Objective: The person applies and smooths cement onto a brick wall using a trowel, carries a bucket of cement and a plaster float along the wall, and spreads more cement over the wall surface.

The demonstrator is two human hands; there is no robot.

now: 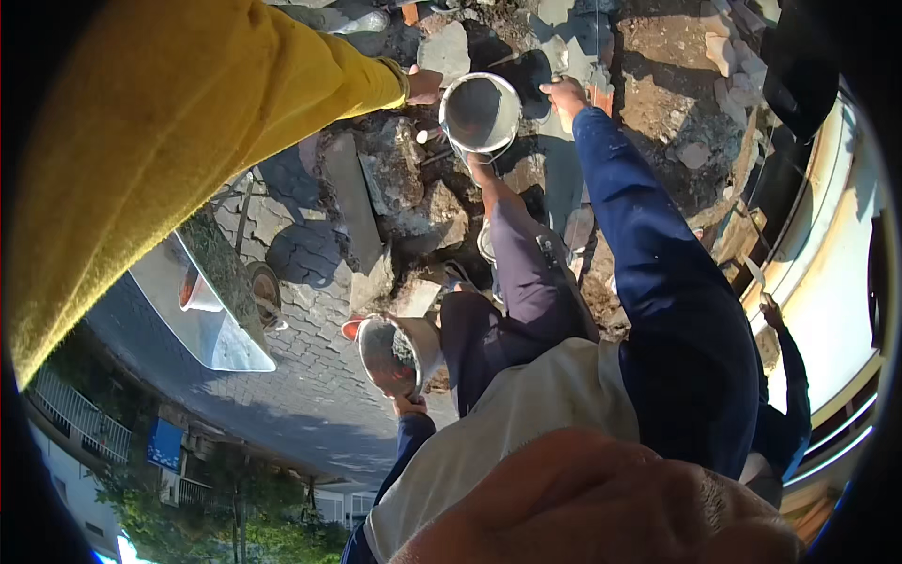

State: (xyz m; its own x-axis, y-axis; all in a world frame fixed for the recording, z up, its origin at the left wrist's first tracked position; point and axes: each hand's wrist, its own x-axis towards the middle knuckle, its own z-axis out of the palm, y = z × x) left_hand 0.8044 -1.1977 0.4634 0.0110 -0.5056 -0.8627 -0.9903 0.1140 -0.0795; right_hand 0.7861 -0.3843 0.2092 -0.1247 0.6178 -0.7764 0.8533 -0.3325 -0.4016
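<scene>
My right hand [567, 99], at the end of a blue sleeve, grips what looks like a trowel [532, 83] beside a white bucket [479, 113] with a grey interior. My left hand [410, 404] grips a second pale bucket [423, 348] with grey material inside, low beside my leg. A co-worker's hand [423, 85] in a yellow sleeve reaches to the left of the white bucket, apparently apart from it. My bent leg in purple trousers lies between the two buckets.
Broken concrete [385, 160] and soil surround me. A metal tray or barrow [235, 352] stands on paving [319, 414] at left. Another person's hand [770, 312] holds a tool at right, near a pale curved structure [827, 282]. Railings and trees show at the lower left.
</scene>
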